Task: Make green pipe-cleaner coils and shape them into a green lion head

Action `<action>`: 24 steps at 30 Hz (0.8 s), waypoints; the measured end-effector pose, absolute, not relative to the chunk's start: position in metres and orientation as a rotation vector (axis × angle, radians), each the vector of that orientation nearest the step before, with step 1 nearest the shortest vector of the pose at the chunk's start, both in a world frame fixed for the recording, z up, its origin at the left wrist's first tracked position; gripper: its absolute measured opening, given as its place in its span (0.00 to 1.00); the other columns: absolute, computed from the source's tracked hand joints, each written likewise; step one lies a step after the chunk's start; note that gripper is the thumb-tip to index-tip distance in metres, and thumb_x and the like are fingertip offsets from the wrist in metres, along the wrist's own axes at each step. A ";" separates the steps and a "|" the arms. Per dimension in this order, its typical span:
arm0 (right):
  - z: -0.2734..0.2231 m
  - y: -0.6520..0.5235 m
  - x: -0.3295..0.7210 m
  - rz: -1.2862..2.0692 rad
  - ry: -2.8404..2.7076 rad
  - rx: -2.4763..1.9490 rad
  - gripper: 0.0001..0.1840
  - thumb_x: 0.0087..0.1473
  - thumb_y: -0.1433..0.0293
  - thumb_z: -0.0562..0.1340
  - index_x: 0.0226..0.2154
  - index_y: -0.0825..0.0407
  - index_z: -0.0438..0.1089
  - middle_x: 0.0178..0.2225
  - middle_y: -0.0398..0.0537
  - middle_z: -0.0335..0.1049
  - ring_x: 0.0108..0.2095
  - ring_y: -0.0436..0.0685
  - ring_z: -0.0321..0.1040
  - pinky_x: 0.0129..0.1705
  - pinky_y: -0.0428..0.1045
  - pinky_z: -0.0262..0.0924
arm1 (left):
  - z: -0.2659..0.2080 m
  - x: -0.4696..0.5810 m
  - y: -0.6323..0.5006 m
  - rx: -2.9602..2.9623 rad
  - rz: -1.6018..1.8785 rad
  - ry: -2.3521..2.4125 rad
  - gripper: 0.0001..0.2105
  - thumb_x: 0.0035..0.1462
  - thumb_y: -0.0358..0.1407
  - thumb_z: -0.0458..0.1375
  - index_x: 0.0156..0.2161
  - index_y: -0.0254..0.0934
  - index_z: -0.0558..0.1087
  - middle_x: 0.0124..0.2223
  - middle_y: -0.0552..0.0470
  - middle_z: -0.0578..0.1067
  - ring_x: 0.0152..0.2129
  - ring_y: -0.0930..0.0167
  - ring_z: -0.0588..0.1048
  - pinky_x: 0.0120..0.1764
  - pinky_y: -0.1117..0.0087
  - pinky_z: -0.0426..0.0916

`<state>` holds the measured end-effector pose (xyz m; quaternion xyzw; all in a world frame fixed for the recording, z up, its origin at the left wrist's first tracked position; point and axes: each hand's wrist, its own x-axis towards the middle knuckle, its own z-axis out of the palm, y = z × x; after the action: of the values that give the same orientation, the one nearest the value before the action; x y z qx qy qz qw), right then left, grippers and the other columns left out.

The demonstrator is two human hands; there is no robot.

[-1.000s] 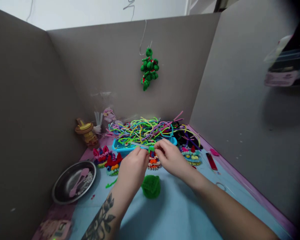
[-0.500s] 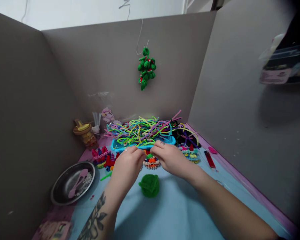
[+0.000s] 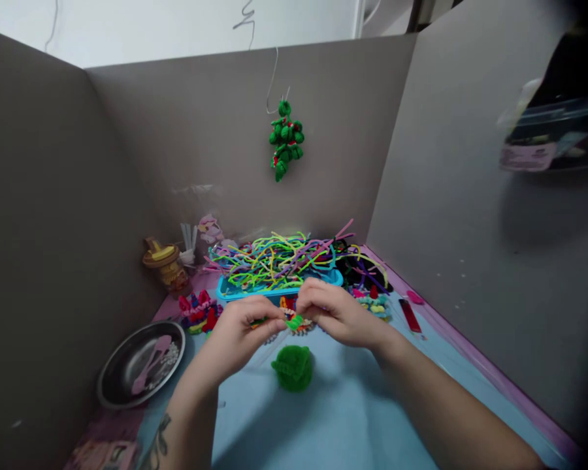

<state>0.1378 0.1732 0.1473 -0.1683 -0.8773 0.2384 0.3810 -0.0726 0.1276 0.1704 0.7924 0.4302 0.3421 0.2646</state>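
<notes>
A short bright green pipe cleaner [image 3: 294,322], bent or coiled, is between my two hands above the blue cloth. My left hand [image 3: 242,329] pinches its left side between thumb and fingertips. From the other side, my right hand [image 3: 333,312] closes its fingers on it; the tips are partly hidden. Just below them a fuzzy dark green ball [image 3: 293,367] with small nubs rests on the cloth. Behind my hands, colourful pipe-cleaner pieces are partly covered.
A blue tray [image 3: 225,292] heaped with pipe cleaners stands at the back. On the left lie a metal bowl [image 3: 108,385] with a pink tool and a lidded cup [image 3: 169,267]. Green pipe-cleaner leaves [image 3: 285,140] hang on the grey partition [image 3: 186,130]. A red strip [image 3: 409,316] lies right.
My left hand has turned and lowered slightly, its thumb now showing. The green piece between my fingertips has come into clearer view. The green ball stays on the cloth.
</notes>
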 end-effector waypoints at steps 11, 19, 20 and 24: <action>0.141 0.172 0.127 0.894 -1.984 -0.722 0.07 0.53 0.78 0.54 0.29 0.51 0.64 0.29 0.43 0.61 0.29 0.50 0.60 0.30 0.45 0.56 | 0.164 -0.068 0.133 2.044 1.016 1.268 0.08 0.55 0.36 0.58 0.27 0.37 0.76 0.28 0.52 0.76 0.27 0.71 0.72 0.31 0.72 0.66; 0.129 0.172 0.113 0.457 -1.939 -0.891 0.07 0.54 0.78 0.52 0.29 0.51 0.61 0.29 0.44 0.60 0.32 0.54 0.60 0.34 0.48 0.56 | 0.142 -0.058 0.142 2.262 0.988 1.578 0.09 0.58 0.31 0.53 0.30 0.35 0.74 0.27 0.52 0.75 0.26 0.71 0.71 0.31 0.72 0.63; 0.127 0.173 0.113 0.410 -1.948 -0.893 0.07 0.55 0.78 0.52 0.29 0.51 0.61 0.29 0.45 0.60 0.33 0.54 0.60 0.35 0.49 0.56 | 0.142 -0.057 0.141 2.311 0.955 1.628 0.09 0.59 0.31 0.52 0.30 0.35 0.74 0.28 0.51 0.74 0.27 0.71 0.72 0.32 0.72 0.63; 0.123 0.175 0.113 0.301 -1.993 -0.910 0.08 0.55 0.79 0.52 0.29 0.52 0.61 0.30 0.47 0.61 0.34 0.55 0.61 0.37 0.50 0.57 | 0.146 -0.050 0.134 2.405 0.780 1.806 0.10 0.60 0.31 0.50 0.33 0.35 0.74 0.32 0.49 0.75 0.30 0.69 0.73 0.34 0.71 0.64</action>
<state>0.1132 0.1754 0.1228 -0.3676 -0.8056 0.1217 0.4484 -0.0498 0.1344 0.1461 0.7739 0.5813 0.2509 0.0172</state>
